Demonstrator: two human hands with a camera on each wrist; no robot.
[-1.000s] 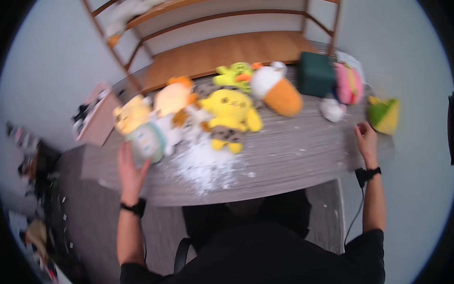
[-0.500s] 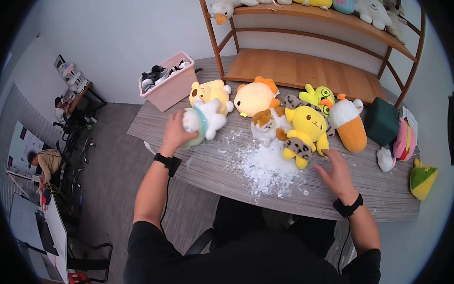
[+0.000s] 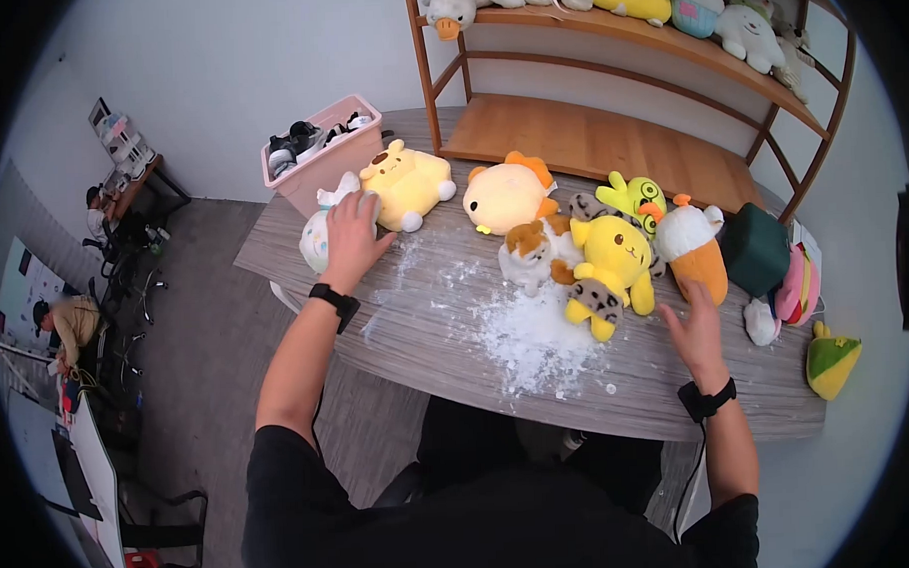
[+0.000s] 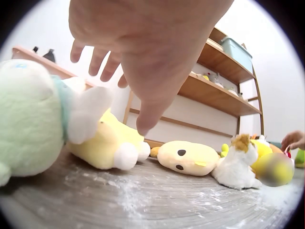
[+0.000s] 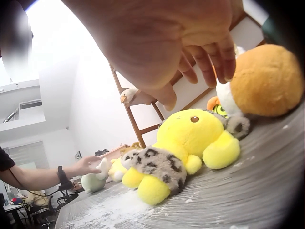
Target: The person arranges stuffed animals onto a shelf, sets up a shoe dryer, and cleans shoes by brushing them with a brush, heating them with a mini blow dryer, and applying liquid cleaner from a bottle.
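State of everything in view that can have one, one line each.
Left hand: open, fingers extended, by the mint plush; contact unclear
Right hand: open, thumb spread
Mint plush: on the table, partly behind the left hand
Yellow plush: face up
White powder: loose, scattered
Table: powder-dusted
Pink bin: uncovered, filled
Wrist straps: fastened

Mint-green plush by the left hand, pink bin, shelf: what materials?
Mint-green plush: short-pile fabric, matte; fuzzy outline, rounded shape suggests stuffing.
Pink bin: probably rigid plastic, fairly smooth; straight walls, raised rim.
Shelf: wood or wood-look laminate, low sheen; brown with faint streaks, can't tell which.
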